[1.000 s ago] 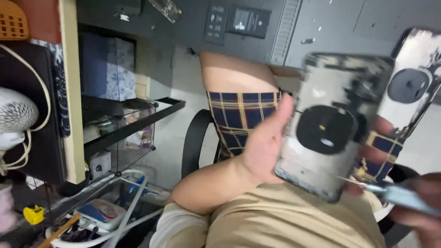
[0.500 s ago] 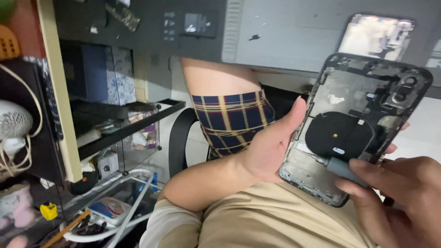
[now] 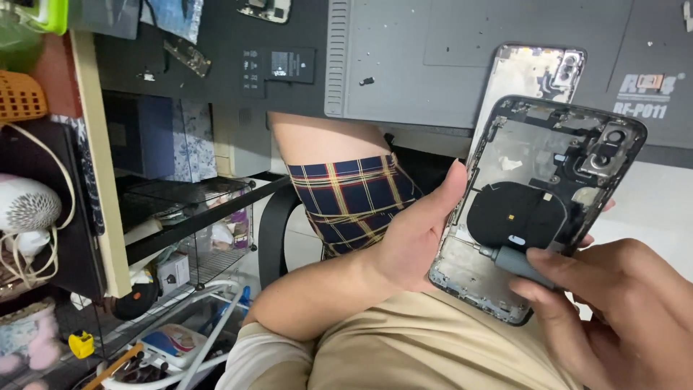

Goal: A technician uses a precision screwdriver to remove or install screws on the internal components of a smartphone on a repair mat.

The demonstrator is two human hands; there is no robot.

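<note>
Head view: my left hand (image 3: 419, 245) grips the opened phone housing (image 3: 538, 209) by its left edge, thumb up along the frame, fingers wrapped behind, tips just showing at the right edge. Housing is held up off the bench, tilted, open side to the camera, above my lap and the beige shirt (image 3: 433, 354). My right hand (image 3: 621, 318) is closed on a small grey screwdriver (image 3: 516, 261), pinched between thumb and fingers; the tip sits at the lower left of the housing interior, just beside the round black coil (image 3: 516, 217). Can't tell if the bit is seated in a screw head, too small. Camera module (image 3: 606, 152) is at the top right corner of the housing. Judging by that, the step in hand is working a screw near the coil. Next move wants the bit square to the screw, light downward pressure, housing kept steady by the left hand; a slip could scratch the coil. Farther out: a second phone shell (image 3: 530, 76) lies on the grey work mat (image 3: 419, 58) behind, and a flat black battery (image 3: 292, 65) sits on the dark surface to the left. Someone's leg in plaid shorts (image 3: 350, 198) is under the bench, with a wire shelf (image 3: 195, 209) of clutter further left.
</note>
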